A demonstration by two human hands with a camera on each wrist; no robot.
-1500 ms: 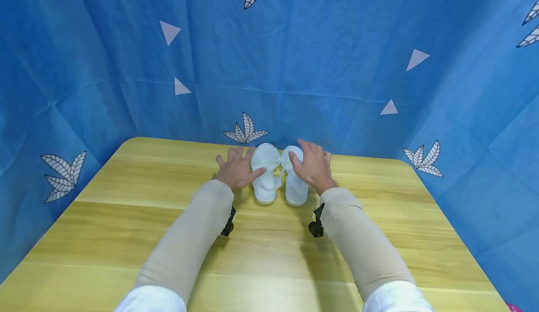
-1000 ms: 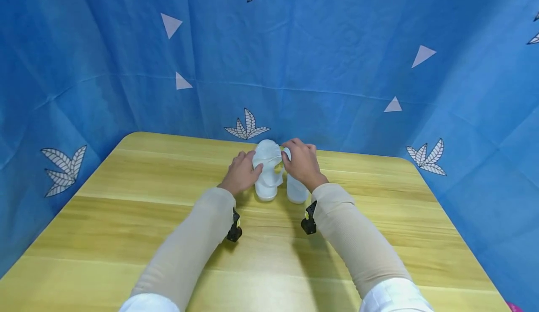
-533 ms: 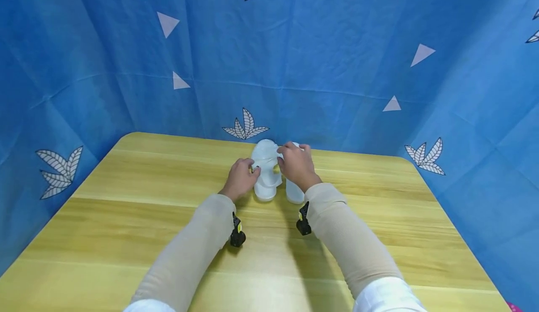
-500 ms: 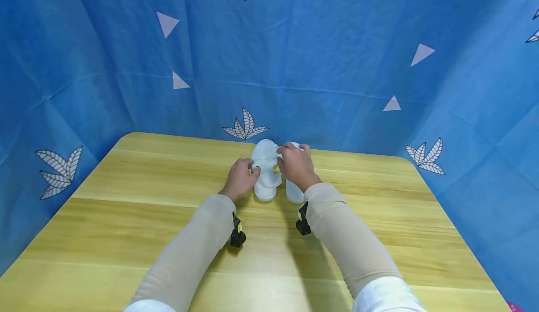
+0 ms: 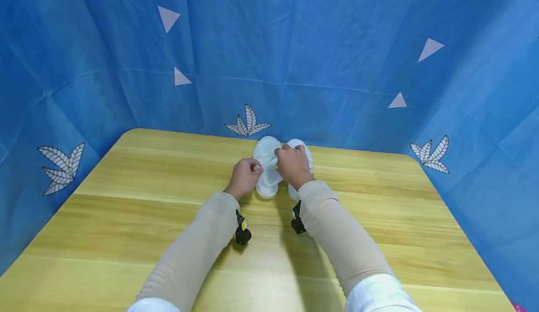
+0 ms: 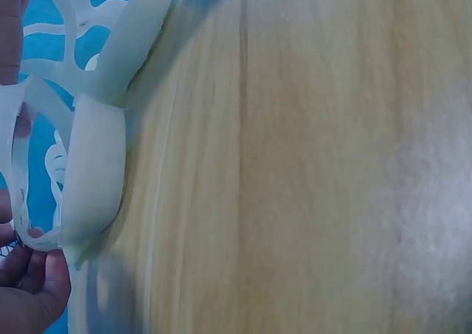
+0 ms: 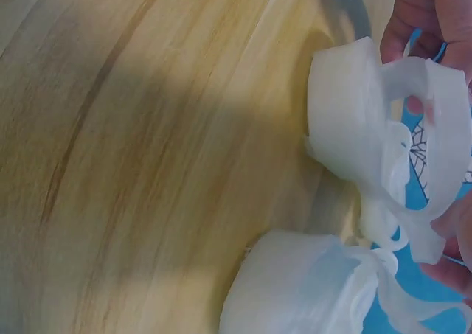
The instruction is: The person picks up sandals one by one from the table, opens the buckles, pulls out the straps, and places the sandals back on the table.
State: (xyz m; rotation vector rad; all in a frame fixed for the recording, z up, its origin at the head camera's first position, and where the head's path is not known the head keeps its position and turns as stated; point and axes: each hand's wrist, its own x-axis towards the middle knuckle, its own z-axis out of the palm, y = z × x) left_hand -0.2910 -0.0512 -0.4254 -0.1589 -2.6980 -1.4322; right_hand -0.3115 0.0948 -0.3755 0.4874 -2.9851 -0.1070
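Note:
A pair of white, translucent sandals lies side by side on the wooden table, soles down. My left hand [image 5: 243,178] is at the outer side of the left sandal [image 5: 266,191], pinching a strap end at its small dark buckle; fingers and thumb show in the left wrist view. From the right, my right hand [image 5: 293,163] reaches over the right sandal [image 5: 309,156] and pinches the ankle strap [image 7: 448,150] of the left sandal, raised in a loop above the heel. The right sandal is partly hidden under this hand. Its loose strap shows in the right wrist view.
The yellow wooden table [image 5: 168,237] has rounded far corners. Behind it and along both sides hangs a blue cloth [image 5: 320,45] printed with leaves and triangles, close beyond the sandals. A black camera is strapped to each wrist.
My left hand has gone from spread fingers beside the left sandal to pinching its buckle end. The right hand has moved left off the right sandal and taken the left sandal's strap.

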